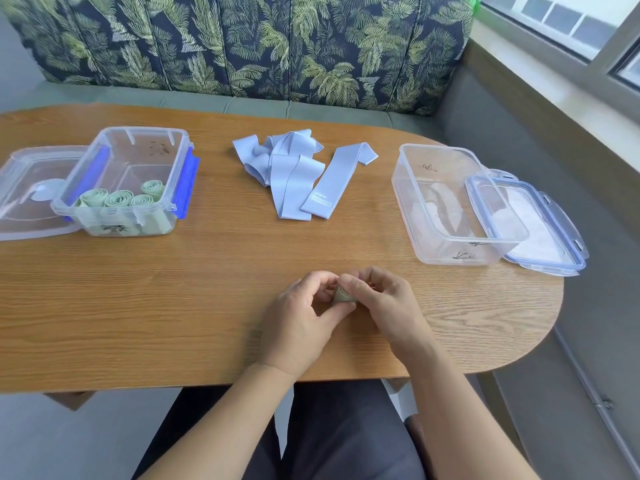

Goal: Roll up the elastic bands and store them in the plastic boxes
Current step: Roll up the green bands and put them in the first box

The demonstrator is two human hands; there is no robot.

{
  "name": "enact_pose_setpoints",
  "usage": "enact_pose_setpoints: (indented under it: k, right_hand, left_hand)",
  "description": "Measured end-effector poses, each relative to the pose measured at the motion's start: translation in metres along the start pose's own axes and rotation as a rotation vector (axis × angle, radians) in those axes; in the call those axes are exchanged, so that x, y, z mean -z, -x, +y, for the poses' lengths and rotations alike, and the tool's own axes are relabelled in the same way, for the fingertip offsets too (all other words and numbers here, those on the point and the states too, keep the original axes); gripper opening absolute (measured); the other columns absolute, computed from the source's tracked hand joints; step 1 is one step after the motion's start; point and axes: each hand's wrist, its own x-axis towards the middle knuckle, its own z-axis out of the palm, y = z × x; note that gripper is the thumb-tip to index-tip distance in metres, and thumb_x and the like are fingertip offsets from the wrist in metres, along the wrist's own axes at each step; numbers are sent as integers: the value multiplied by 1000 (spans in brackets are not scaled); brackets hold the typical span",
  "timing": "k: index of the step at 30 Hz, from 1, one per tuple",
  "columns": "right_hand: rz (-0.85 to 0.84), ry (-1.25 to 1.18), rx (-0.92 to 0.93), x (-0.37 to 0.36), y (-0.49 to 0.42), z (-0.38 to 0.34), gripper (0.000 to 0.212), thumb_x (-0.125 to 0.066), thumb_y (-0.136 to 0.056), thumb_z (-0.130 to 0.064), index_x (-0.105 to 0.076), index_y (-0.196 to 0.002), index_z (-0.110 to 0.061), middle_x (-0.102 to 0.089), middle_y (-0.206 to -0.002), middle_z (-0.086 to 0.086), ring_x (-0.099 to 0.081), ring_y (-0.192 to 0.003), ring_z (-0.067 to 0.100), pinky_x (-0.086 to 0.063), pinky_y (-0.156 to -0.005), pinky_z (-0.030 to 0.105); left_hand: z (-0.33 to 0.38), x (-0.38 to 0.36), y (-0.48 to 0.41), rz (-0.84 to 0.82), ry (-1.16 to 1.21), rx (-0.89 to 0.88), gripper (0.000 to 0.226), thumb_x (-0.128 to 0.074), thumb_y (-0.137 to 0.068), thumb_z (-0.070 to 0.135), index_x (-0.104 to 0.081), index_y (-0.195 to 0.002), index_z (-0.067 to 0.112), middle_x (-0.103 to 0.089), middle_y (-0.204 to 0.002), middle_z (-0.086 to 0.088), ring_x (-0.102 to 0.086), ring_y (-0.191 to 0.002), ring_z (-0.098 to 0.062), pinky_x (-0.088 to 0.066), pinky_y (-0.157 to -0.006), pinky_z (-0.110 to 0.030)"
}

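Note:
A small rolled green elastic band [342, 296] sits between both hands near the table's front edge. My left hand [301, 320] and my right hand [381, 306] both pinch it with curled fingers, which hide most of it. Several loose light-blue bands [294, 171] lie in a pile at the table's middle back. The left plastic box [131, 133] with blue clips holds several rolled green bands [119, 198]. At the right stands a clear plastic box [433, 237] with no bands inside.
One clear lid [24, 202] lies left of the left box. A blue-rimmed lid [540, 223] leans on the right box's side. The wooden table [173, 299] ends in a rounded right edge. A leaf-patterned bench backrest [242, 43] runs behind it.

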Motion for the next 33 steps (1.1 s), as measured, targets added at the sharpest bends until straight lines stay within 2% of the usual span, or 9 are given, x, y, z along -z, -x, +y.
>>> enact_pose_setpoints:
  k: [3, 7, 11, 15, 19, 22, 25, 28, 33]
  right_hand:
    - [24, -47, -91, 4, -3, -3, 18, -64, -90, -29, -73, -89, -13, -63, -66, -10, -53, -60, -1, -40, -51, 12]
    - [-3, -15, -54, 6, -4, 0, 14, -59, -93, -15, -68, -85, -9, -61, -59, -16, -49, -52, -9, -37, -49, 6]
    - [-29, -38, -38, 7, -3, -1, 14, -61, -93, -17, -66, -83, -8, -62, -57, -16, -53, -51, -9, -38, -48, 5]
    - [-74, 39, -4, 4, -2, 1, 20, -72, -86, -28, -69, -86, -7, -72, -77, -5, -62, -68, 0, -43, -61, 12]
    - [-74, 37, -26, 4, 0, 0, 20, -72, -87, -22, -69, -93, -4, -69, -70, -7, -56, -55, -5, -40, -50, 8]
    - [-64, -8, -7, 5, 3, -1, 20, -72, -86, -23, -70, -96, -6, -73, -83, -1, -64, -70, -1, -44, -61, 10]
    - [-41, -51, 1, 6, 9, -5, 24, -72, -86, -15, -69, -109, -10, -70, -89, 2, -62, -70, -3, -44, -60, 8]
    - [-56, 71, 87, 3, 14, -7, 32, -72, -84, -6, -67, -116, -11, -69, -92, 0, -60, -73, -7, -47, -67, 10]
    - [-50, 493, 262, -6, 9, -25, 29, -75, -80, -21, -69, -108, -23, -69, -96, -8, -59, -83, 0, -47, -74, 12]
  left_hand:
    - [1, 0, -1, 1, 16, 10, 28, -82, -73, 37, -65, -96, 36, -67, -85, 22, -57, -75, 8, -40, -64, -10]
    - [-2, -3, -1, -9, 33, 24, 27, -81, -74, 39, -65, -96, 35, -68, -86, 21, -62, -83, 2, -53, -73, -28]
    - [-2, -2, -1, 2, 27, 9, 27, -81, -74, 41, -64, -95, 37, -68, -85, 20, -62, -83, 1, -54, -73, -33]
    - [-3, -2, -1, -5, 46, 12, 26, -80, -75, 42, -63, -94, 37, -67, -83, 18, -62, -82, -1, -54, -74, -34]
    - [-6, -5, -1, -3, 79, 16, 28, -80, -75, 42, -61, -95, 38, -68, -83, 16, -64, -81, -4, -55, -75, -38]
    - [-5, -5, -1, -3, 87, 5, 28, -80, -75, 39, -62, -96, 36, -69, -84, 16, -66, -81, -5, -55, -75, -38]
    - [-4, -4, -1, 1, 97, 1, 26, -80, -76, 38, -63, -96, 38, -70, -84, 17, -66, -81, -5, -56, -75, -38]
    - [0, 3, -1, -7, 80, -5, 20, -75, -78, 43, -67, -95, 37, -70, -86, 17, -65, -80, -3, -56, -75, -36]
    - [9, 36, -4, -62, -59, -42, 24, -73, -82, 42, -68, -106, 39, -66, -90, 19, -60, -88, 2, -52, -80, -27]
